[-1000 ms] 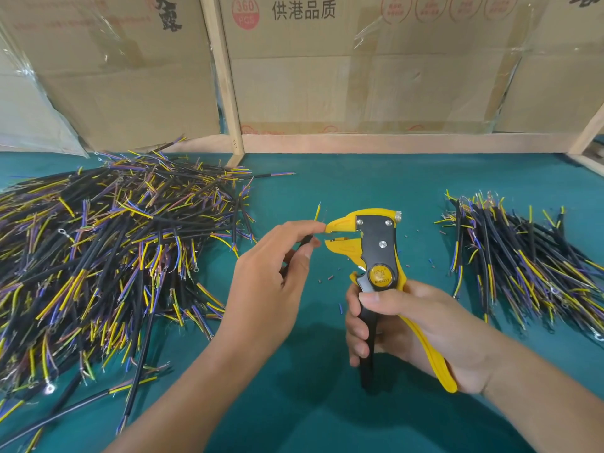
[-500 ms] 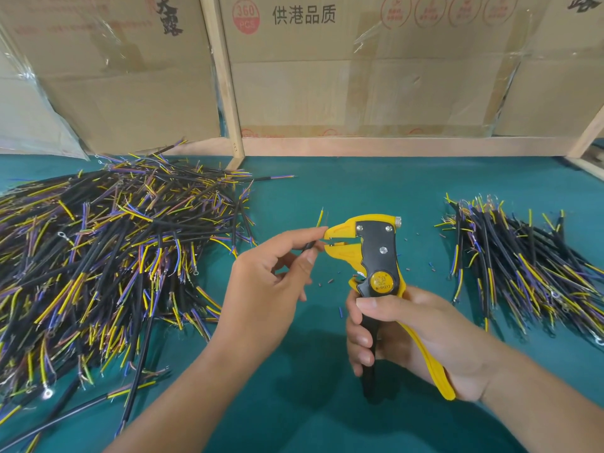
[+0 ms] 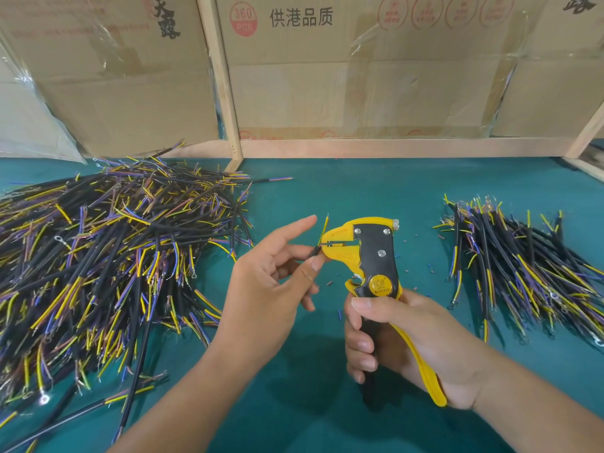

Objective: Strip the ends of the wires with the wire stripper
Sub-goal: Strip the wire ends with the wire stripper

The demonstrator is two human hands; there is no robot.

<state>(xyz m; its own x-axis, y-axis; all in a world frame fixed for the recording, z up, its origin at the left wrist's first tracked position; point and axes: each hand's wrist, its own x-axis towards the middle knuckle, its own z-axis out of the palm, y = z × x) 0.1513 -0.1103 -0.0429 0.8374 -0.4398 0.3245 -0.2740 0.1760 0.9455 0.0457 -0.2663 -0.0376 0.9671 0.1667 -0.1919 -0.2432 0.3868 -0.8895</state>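
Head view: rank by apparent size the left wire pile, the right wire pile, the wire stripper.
1. left wire pile
2. right wire pile
3. wire stripper, though it sits nearer the camera, so its true size is unsure.

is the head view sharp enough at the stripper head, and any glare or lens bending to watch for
Head view: the wire stripper and the thin wire pinched by the left hand read sharp; light is soft and even, with faint shadows on the green mat; glare only on the plastic film over the cartons; wide-angle bending tilts the wooden frame.
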